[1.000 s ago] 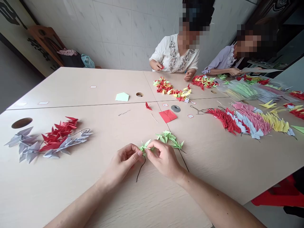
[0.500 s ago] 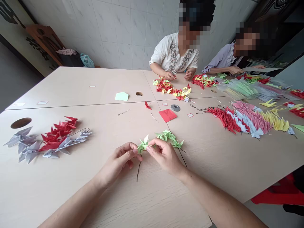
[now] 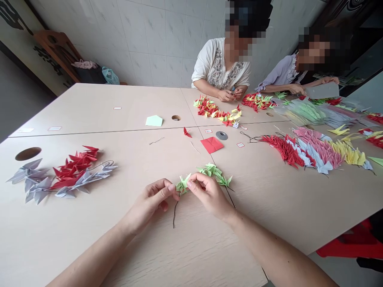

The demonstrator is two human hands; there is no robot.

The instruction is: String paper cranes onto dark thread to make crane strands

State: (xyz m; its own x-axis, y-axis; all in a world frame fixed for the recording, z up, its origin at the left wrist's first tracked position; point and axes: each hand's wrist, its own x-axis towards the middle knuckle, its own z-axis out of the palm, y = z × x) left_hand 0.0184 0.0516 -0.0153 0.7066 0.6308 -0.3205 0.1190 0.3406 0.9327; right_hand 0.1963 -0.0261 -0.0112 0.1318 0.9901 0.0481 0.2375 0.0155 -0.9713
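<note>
Pale-green folded-paper piece (image 3: pixel 182 185) held between two bare hands over the pale wood-grained tabletop (image 3: pixel 281 211).
In the head view, the left hand (image 3: pixel 154 201) has its grip, thumb against fingers, clamped on the piece's left side, where a thin dark thread (image 3: pixel 174 217) hangs down; the right hand (image 3: pixel 209 195) pinches the opposite side. Fingertip holds probably suit such thin paper (a full fist would likely crush the folds). A curved strand of light-green folded paper (image 3: pixel 214 171) lies just beyond the right hand; whether it joins the held piece is hidden. The red-and-grey folded-paper garland (image 3: pixel 70 171) lies well apart at left, presumably leaving the hands room.
</note>
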